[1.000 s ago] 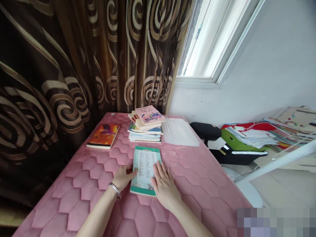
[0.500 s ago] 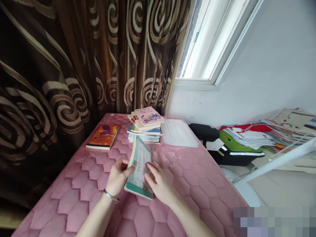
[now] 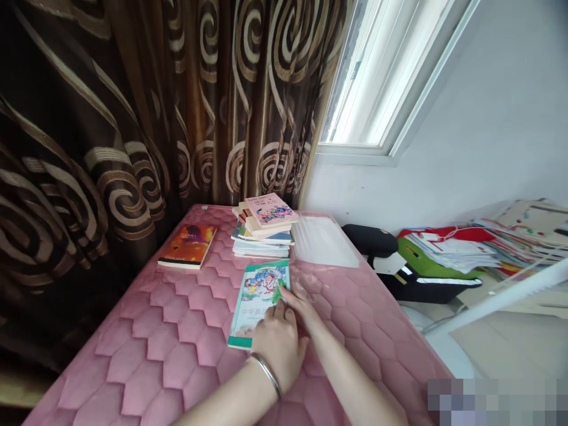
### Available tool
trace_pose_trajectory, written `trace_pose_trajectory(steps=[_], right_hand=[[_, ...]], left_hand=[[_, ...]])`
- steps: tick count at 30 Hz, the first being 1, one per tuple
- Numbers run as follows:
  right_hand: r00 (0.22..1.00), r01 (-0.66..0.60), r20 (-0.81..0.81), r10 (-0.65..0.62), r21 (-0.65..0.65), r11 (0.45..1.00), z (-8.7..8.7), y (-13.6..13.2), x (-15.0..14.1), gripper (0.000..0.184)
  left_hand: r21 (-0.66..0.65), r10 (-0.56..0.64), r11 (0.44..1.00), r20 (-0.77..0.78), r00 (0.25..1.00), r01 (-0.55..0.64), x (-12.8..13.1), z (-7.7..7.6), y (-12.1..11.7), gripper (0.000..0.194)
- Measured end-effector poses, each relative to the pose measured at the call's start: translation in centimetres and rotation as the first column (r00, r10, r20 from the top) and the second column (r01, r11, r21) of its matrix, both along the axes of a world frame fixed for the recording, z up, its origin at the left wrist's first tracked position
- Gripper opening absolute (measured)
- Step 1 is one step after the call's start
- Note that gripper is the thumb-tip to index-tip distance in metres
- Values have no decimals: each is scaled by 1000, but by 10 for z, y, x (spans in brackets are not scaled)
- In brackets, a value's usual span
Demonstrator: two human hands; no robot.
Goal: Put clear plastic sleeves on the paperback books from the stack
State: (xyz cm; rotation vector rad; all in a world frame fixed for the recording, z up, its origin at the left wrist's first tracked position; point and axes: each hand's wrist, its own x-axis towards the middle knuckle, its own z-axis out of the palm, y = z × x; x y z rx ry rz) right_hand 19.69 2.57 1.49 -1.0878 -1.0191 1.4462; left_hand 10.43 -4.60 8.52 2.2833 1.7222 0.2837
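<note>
A green-bordered book (image 3: 255,293) with a colourful illustrated cover faces up over the pink quilted mattress, in front of a stack of books. My right hand (image 3: 304,310) is closed on its right edge, thumb on the cover. My left hand (image 3: 279,340), with a silver bracelet at the wrist, lies back up across the lower right corner. Its fingers bend at the book's right edge beside my right hand, and their tips are partly hidden. The stack of books (image 3: 261,236) has a pink book (image 3: 270,210) on top.
An orange book (image 3: 189,245) lies at the mattress's left edge. Clear plastic sheeting (image 3: 326,242) is right of the stack. Patterned curtains (image 3: 208,106) hang behind. Papers (image 3: 448,251) and a green-and-black box (image 3: 426,278) stand beyond the right edge, near a white slanted bar (image 3: 501,302).
The book has turned from its text-printed side to its illustrated cover and lies flatter. My left hand has moved from its left edge across to the lower right.
</note>
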Motion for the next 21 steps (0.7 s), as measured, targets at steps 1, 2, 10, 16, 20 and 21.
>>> trace_pose_trajectory(steps=[1,2,10,16,20,21], right_hand=[[999,25,34,-26,13,1000,-8,2,5,48],[996,43,75,-44,16,999,-15,4,9,48],[998,5,61,0,-79,997,-32,3,19,50],[999,-21,-26,20,-35,999,-20,-1,18,50],[998,-3,70,1,27,1000,-17,-2,23,48],[992,0,130,-6,47,999,-17,-1,26,47]], left_hand=[[-26,-46,999,49,998,47,-4,-5,3,33],[-38,-75,996,97,992,79,-12,-10,9,30],[-7,349,935,196,916,-355,-90,-54,68,26],[-73,350,931,450,821,-357,-98,-74,76,19],[-109,324,936,635,701,-334,-89,-79,77,14],[-118,329,934,656,679,-338,-86,-81,78,15]])
